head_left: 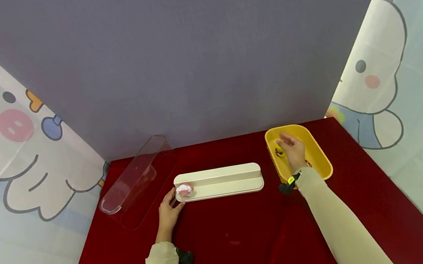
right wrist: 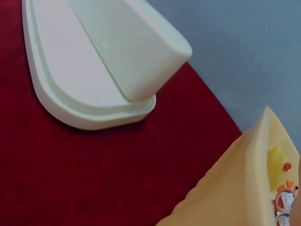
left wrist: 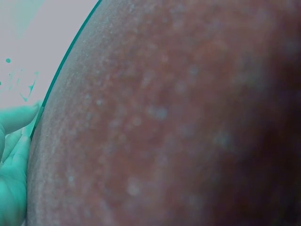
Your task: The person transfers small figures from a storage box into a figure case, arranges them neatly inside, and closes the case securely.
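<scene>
A long cream-coloured display base (head_left: 222, 189) with a raised back step lies on the red cloth. A small round pink-and-white piece (head_left: 185, 190) sits at its left end. My left hand (head_left: 168, 212) rests there, fingers at the end and thumb by the front corner. My right hand (head_left: 294, 152) reaches down into a yellow basket (head_left: 316, 154), fingertips right at a small yellow toy (head_left: 280, 149); I cannot tell whether they pinch it. In the right wrist view a small blue, white and orange figurine (right wrist: 285, 202) shows beside a yellow piece (right wrist: 276, 167) inside the basket.
A clear plastic cover (head_left: 136, 181) lies slanted on the red cloth (head_left: 229, 244), left of the base. Behind the table stands a grey wall (head_left: 200, 60). Printed cartoon curtains (head_left: 24, 180) flank both sides.
</scene>
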`<state>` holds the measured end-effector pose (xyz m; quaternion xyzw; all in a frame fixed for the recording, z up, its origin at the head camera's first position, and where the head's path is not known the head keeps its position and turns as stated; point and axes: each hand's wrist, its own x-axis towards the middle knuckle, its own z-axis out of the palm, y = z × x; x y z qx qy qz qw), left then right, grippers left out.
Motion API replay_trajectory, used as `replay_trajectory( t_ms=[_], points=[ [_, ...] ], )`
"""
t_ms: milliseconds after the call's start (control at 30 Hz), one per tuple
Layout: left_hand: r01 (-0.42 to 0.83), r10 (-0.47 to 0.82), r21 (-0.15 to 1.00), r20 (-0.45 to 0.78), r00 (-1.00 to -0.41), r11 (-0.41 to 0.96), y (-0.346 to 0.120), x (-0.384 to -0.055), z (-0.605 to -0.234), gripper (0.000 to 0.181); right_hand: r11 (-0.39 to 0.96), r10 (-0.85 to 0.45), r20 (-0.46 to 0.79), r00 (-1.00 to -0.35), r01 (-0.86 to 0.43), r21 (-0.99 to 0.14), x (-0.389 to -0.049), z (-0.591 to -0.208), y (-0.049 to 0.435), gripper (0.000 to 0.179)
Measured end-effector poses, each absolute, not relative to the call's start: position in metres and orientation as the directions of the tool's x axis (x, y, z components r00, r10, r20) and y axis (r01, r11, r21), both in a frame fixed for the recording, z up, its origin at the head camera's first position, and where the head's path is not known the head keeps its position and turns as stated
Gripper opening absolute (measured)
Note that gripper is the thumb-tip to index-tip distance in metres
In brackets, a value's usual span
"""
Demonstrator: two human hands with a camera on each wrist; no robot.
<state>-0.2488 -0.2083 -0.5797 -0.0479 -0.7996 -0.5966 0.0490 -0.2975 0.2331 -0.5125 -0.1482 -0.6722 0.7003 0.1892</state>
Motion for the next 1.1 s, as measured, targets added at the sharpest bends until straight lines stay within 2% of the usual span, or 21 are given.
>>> replay_trajectory(
  t_ms=[400, 867, 1100],
  points=[
    [0.113, 0.026, 0.954, 0.111, -0.994, 0.278, -0.210, -0.249, -0.582, 0.066, 0.065, 0.442, 0.012, -0.897, 0.019, -0.998, -0.307, -0.519, 0.238, 0.042],
    [0.123, 0.020, 0.949, 0.122, -0.992, 0.290, -0.209, -0.250, -0.582, 0.067, 0.106, 0.437, 0.004, -0.900, 0.047, -0.993, -0.308, -0.523, 0.239, 0.045],
    [0.104, 0.026, 0.952, 0.101, -0.995, 0.287, -0.206, -0.243, -0.566, 0.065, 0.119, 0.425, -0.019, -0.905, 0.076, -0.990, -0.306, -0.521, 0.240, 0.047]
  ],
)
